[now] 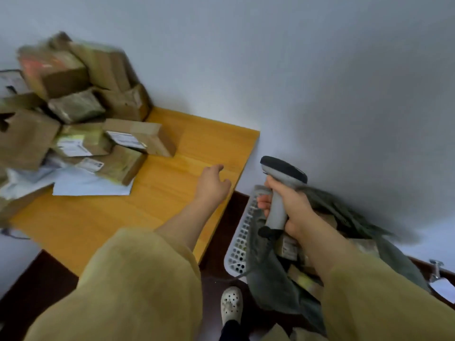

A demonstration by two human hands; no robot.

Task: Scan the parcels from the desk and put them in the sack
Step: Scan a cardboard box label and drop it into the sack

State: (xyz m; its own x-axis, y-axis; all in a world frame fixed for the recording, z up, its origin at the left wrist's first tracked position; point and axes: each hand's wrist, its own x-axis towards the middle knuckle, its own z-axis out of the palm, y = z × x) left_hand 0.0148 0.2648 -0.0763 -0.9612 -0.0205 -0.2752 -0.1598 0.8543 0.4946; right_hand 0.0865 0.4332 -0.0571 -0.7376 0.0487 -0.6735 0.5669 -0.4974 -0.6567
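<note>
My empty, loosely curled left hand (213, 184) is stretching toward the parcels (138, 139) at ten o'clock on the bench (172, 207). My right hand (295, 207) is gripping the barcode scanner (283, 169); I'm judging that grabbing a labelled parcel comes next.

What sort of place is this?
Probably a small parcel-sorting room or back office: a heap of labelled cardboard parcels on a wooden desk, a barcode scanner held in the right hand, and a grey sack, part-filled, beside the desk.
</note>
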